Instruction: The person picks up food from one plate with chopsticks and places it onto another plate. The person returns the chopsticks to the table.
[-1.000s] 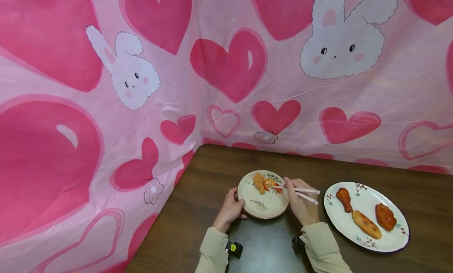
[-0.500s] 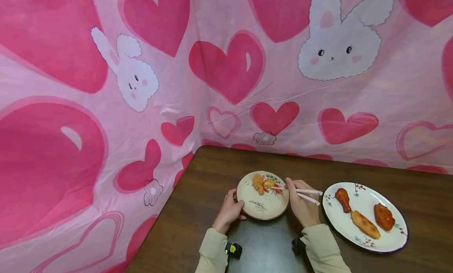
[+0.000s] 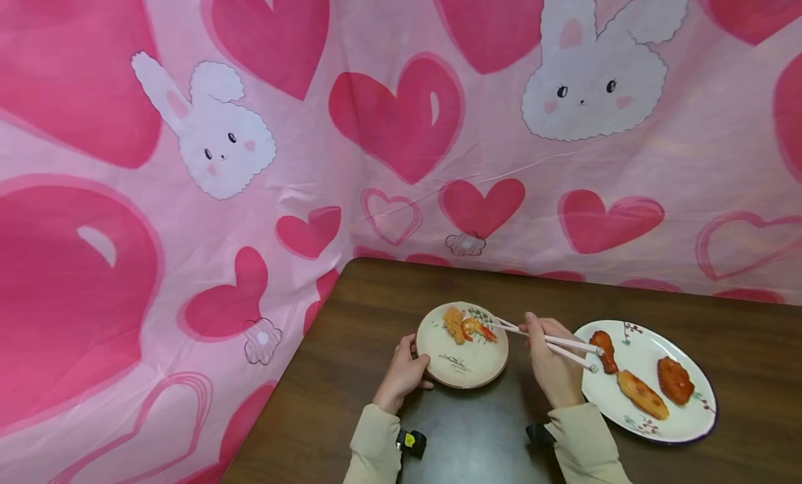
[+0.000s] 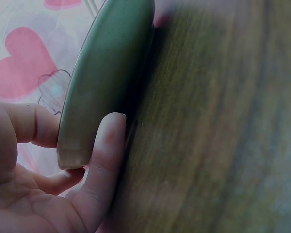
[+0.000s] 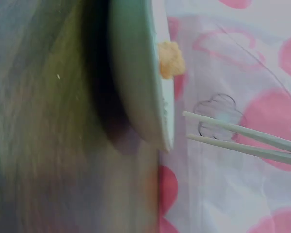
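My left hand [image 3: 402,374] grips the left rim of a small round cream plate [image 3: 460,369]; in the left wrist view its thumb and fingers [image 4: 109,150] pinch the plate's edge. On the plate lie a shrimp [image 3: 479,329] with a red tail and a golden fried piece [image 3: 454,325], side by side. My right hand [image 3: 554,362] holds a pair of pale chopsticks [image 3: 567,343] to the right of the plate. Their tips are slightly apart with nothing between them, near the plate's upper right rim. The right wrist view shows the chopstick tips [image 5: 186,124] clear of the plate.
At the right stands an oval white plate [image 3: 692,428] with a drumstick [image 3: 603,350], a long browned piece [image 3: 642,395] and a reddish-brown piece [image 3: 675,381]. The chopsticks' rear ends pass in front of it. A pink heart-printed cloth [image 3: 401,38] hangs behind the brown table [image 3: 370,303].
My right hand has moved right, drawing the chopsticks off the shrimp, which stays on the small plate. The left hand keeps its hold on the rim.
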### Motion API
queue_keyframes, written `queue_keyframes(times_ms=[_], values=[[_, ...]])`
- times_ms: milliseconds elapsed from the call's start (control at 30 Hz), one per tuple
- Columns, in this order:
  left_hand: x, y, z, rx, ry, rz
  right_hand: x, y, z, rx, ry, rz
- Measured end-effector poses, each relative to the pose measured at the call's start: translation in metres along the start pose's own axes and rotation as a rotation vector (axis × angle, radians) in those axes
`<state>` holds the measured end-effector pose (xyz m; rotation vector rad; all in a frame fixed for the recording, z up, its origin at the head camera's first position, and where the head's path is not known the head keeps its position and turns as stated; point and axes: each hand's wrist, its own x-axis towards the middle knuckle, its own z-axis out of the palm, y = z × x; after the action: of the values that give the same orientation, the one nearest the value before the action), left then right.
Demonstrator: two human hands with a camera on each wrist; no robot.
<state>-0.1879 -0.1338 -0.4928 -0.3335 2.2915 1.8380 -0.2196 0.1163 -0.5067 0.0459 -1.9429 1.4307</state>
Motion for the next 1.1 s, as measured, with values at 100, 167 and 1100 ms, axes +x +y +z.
queue_keyframes(times_ms=[100,167,1100], values=[[0.000,0.001,-0.001,-0.002,-0.008,-0.003,0.003,-0.030,-0.016,0.018,0.023,0.065],[0.001,0.001,-0.001,-0.003,-0.012,-0.009,0.006,-0.052,-0.029,0.015,0.035,0.080],[0.000,0.000,-0.001,0.007,-0.015,0.003,0.021,-0.083,-0.150,0.073,0.389,0.257]])
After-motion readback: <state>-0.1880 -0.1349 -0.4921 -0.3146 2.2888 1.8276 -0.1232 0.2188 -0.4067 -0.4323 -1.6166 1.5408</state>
